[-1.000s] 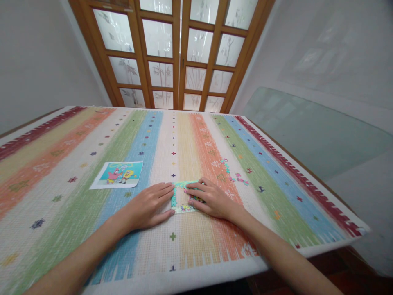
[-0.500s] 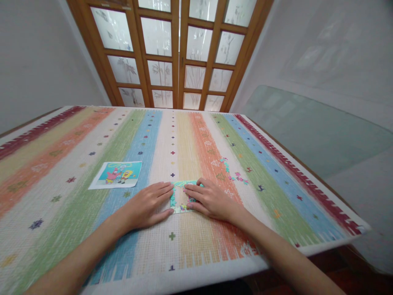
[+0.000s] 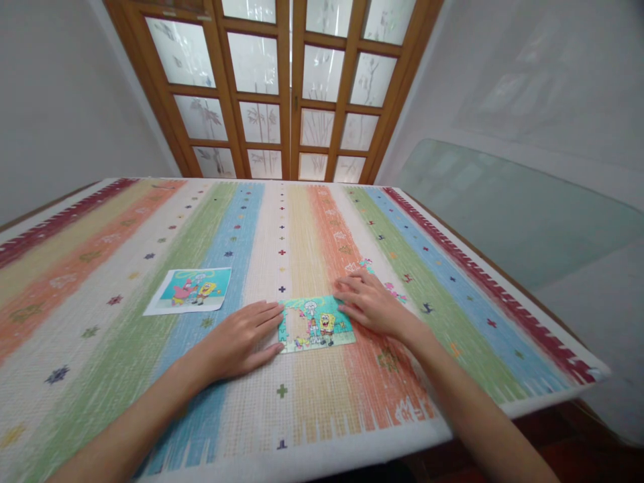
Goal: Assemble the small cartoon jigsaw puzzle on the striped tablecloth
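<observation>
From the head view, a thin rectangular jigsaw puzzle (image 3: 327, 324), turquoise with printed cartoon figures, lies partly filled on a bench covered by a striped, coarse-woven-looking cloth (image 3: 306, 396). The left hand (image 3: 251, 339) rests flat, fingers nearly together, its tips touching the puzzle's left edge. The right hand (image 3: 375, 306) is at the puzzle's upper right corner, fingers loosely extended; whether they pinch anything is hidden. Small knobbed pink and turquoise pieces (image 3: 395, 293) lie beyond the puzzle, to its right; a white-bordered paper picture (image 3: 194, 292) lies left of it. The step in hand seems to be steadying and reaching; such flat pieces would call for a fingertip pinch and careful alignment with the gap's knobbed edges.
</observation>
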### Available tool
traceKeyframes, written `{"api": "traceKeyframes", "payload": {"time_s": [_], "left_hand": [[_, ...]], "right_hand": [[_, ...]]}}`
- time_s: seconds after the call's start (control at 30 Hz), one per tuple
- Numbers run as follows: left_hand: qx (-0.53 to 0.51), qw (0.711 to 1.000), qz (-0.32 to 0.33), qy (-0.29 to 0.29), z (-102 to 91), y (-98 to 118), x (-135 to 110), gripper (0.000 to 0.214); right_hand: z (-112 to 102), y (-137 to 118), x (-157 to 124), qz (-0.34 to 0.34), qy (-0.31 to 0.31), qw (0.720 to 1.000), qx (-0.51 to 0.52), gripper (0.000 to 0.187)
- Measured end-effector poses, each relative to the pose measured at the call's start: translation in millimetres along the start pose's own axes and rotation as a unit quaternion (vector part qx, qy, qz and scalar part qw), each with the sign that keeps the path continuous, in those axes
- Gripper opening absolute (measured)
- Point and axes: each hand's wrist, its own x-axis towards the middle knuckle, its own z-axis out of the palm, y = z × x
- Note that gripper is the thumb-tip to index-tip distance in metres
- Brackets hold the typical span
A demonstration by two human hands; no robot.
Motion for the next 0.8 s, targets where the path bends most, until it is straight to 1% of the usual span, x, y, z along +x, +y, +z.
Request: {"api": "traceKeyframes", "payload": {"time_s": [0.07,0.2,0.27,0.4,0.53,0.6,0.73,0.8], "left_hand": [[0.0,1.0,0.002,-0.001,0.2,0,0,0.047],[-0.013,1.0,0.0,-0.006,0.1,-1,-1,0.046],[-0.015,1.0,-0.003,-0.005,0.2,-1,-1,0.046],[-0.008,1.0,0.003,-0.006,-0.4,0,0,0.046],[0.002,1.0,0.001,-0.008,-1.5,0,0,0.046],[0.009,1.0,-0.002,-0.004,-1.6,0,0,0.046],[0.007,1.0,0.001,0.0,-1.4,-1,0,0.045],[-0.001,1.0,0.001,0.002,-1.2,-1,0,0.045]], "right_hand": [[-1,16,-5,0.017,0.026,0.999,-0.012,0.021],[3,51,-17,0.088,0.074,0.993,-0.03,0.028],[7,67,-21,0.129,0.074,0.988,-0.042,0.034],[16,91,-22,0.185,0.046,0.98,-0.053,0.046],[24,99,-19,0.208,0.006,0.977,-0.045,0.056],[25,99,-19,0.213,-0.001,0.976,-0.041,0.056],[23,100,-22,0.231,0.017,0.972,-0.03,0.043],[21,101,-23,0.226,0.02,0.974,-0.025,0.034]]}}
